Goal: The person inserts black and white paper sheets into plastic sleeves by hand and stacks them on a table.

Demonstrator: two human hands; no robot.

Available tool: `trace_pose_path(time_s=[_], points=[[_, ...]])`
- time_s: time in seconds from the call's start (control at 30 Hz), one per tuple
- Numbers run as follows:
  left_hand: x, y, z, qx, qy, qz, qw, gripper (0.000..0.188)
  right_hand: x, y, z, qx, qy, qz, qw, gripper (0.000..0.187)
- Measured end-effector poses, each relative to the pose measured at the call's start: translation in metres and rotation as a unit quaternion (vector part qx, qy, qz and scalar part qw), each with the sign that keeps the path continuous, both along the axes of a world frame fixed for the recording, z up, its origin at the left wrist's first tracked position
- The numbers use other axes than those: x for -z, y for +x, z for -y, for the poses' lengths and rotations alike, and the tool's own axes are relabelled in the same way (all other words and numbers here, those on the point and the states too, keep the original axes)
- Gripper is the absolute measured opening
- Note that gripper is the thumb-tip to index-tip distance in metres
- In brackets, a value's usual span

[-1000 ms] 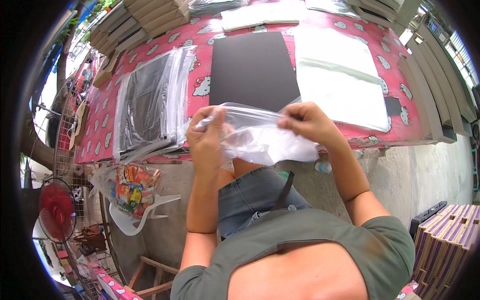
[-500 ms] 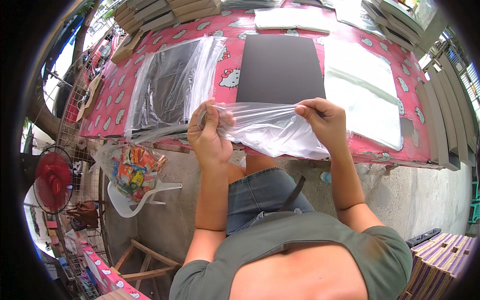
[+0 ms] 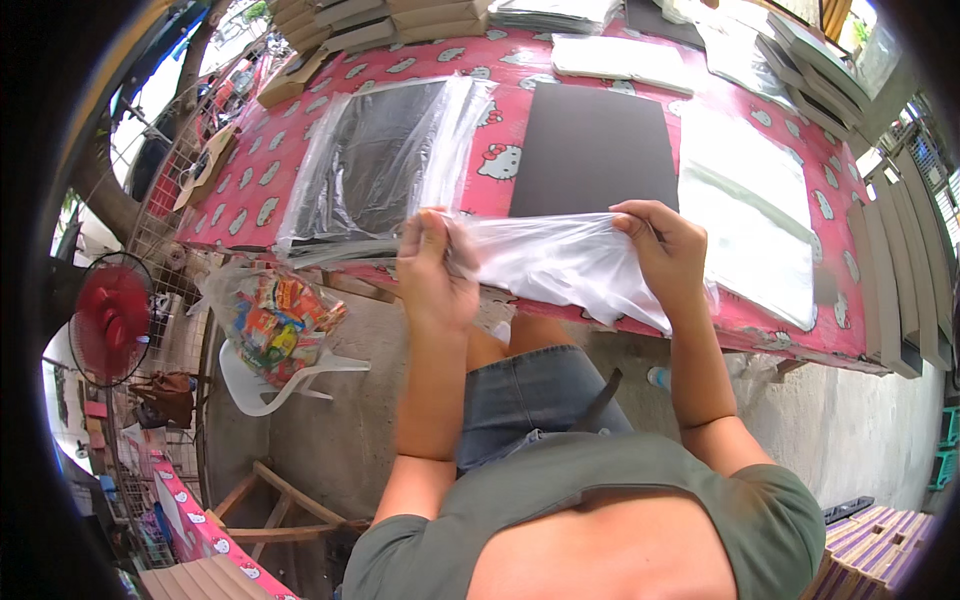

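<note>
A clear plastic bag [image 3: 565, 262] is stretched between my two hands over the table's near edge. My left hand [image 3: 437, 275], slightly blurred, pinches one end of it between thumb and fingers. My right hand [image 3: 668, 252] grips the other end, fingertips pressed together. Just beyond the bag lies a flat black board [image 3: 595, 150]. Left of it rests a black board in a loose clear plastic sleeve [image 3: 375, 150]. To the right is a pile of flat whitish plastic bags [image 3: 750, 215].
A pink patterned cloth [image 3: 240, 195] covers the table. Stacked boxes [image 3: 350, 20] stand at the far left, more flat boxes [image 3: 885, 270] at the right edge. Below left, a plastic bag of colourful packets [image 3: 290, 325] hangs above a white chair [image 3: 250, 385]. A red fan [image 3: 112, 318] stands farther left.
The view has shifted, so the table things sit farther right in the picture. Both hands still hold the plastic bag, which stays stretched between them.
</note>
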State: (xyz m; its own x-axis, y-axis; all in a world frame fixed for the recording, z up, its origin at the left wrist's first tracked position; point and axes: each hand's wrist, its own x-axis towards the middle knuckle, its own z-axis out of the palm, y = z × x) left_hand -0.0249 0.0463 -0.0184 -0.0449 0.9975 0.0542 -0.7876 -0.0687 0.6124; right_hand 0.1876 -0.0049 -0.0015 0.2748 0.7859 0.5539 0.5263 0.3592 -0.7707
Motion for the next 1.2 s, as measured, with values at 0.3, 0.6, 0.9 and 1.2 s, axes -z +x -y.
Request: trace_pose_path(time_s=[0.3,0.6,0.9,1.2], points=[[0.002,-0.081,0.057,0.112,0.159,-0.449,0.872,0.009,-0.024,-0.064,-0.008,-0.277,0.142,-0.286,0.906,0.012],[-0.021,-0.204,0.138,0.131,0.212,-0.53,0.81,0.014,0.002,-0.182,-0.025,-0.379,-0.075,-0.366,0.847,0.035],[-0.01,-0.299,0.207,0.193,0.087,-0.439,0.873,0.022,0.033,-0.253,-0.022,-0.66,-0.368,-0.33,0.565,0.028],[-0.012,-0.311,0.194,-0.027,0.268,0.056,0.962,0.037,0.069,-0.289,-0.057,-0.774,-0.358,-0.117,0.51,0.03]])
